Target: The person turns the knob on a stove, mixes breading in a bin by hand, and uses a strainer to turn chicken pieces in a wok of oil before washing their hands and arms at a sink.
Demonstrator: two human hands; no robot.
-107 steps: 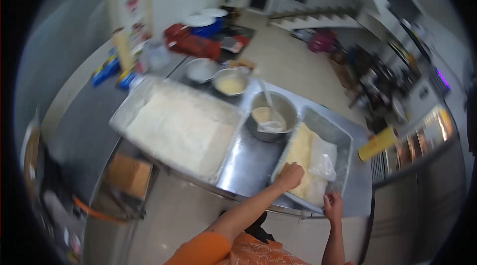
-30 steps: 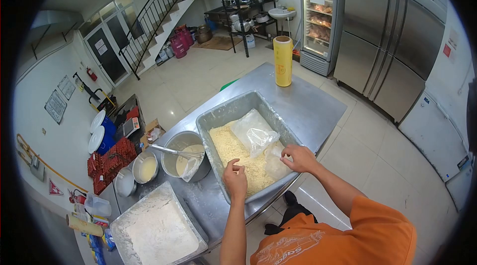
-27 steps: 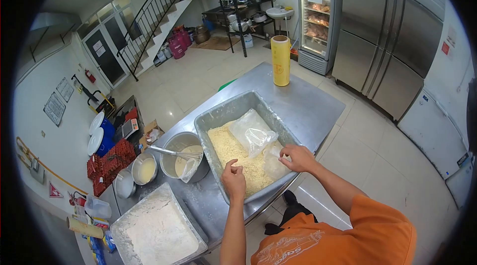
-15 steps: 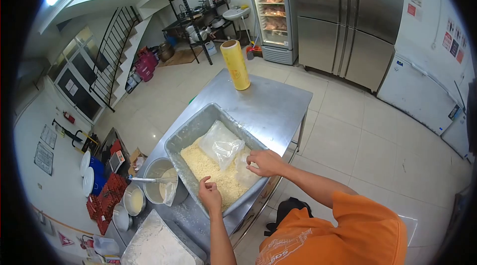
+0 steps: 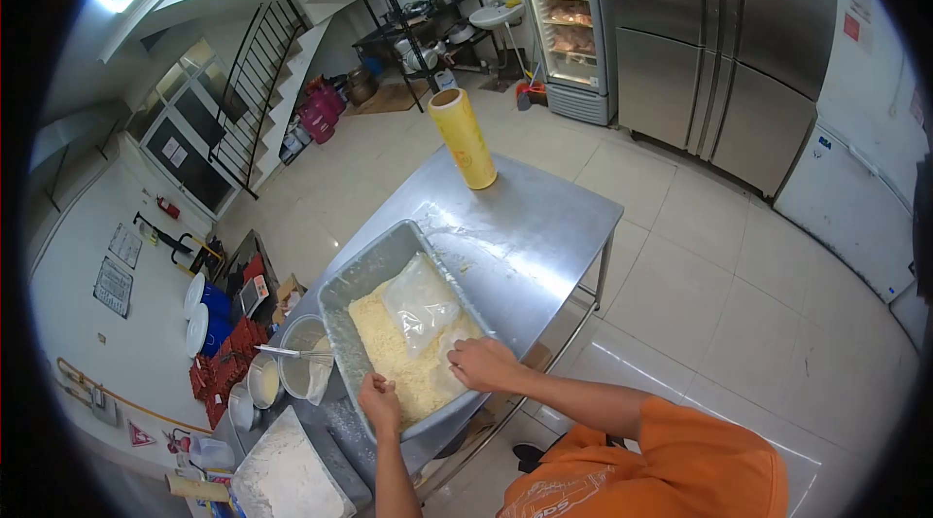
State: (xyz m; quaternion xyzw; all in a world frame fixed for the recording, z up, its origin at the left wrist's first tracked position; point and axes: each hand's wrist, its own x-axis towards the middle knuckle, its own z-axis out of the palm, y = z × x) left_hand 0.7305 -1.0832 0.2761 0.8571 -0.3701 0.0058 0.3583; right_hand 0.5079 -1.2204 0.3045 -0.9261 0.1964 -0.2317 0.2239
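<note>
A grey tub point(image 5: 342, 296) on the steel table holds pale yellow crumbs point(image 5: 390, 343). On the crumbs lies a clear plastic bag point(image 5: 420, 302) with white contents. My right hand point(image 5: 483, 363) is closed at a second clear plastic piece point(image 5: 449, 348) at the tub's right side; its fingertips pinch something I cannot make out. My left hand point(image 5: 379, 399) is over the near left edge of the tub, its fingers curled together, and what they hold, if anything, is too small to tell.
A yellow film roll point(image 5: 464, 141) stands on the steel table point(image 5: 525, 226). Left of the tub are a bucket with a whisk point(image 5: 304, 353), metal bowls point(image 5: 262, 382) and a floury tray point(image 5: 292, 474). Fridges point(image 5: 714, 42) stand beyond.
The view has shifted, so the tub sits slightly lower and to the left. My right hand's fingers have closed more at the plastic, and my left hand's fingers have drawn together.
</note>
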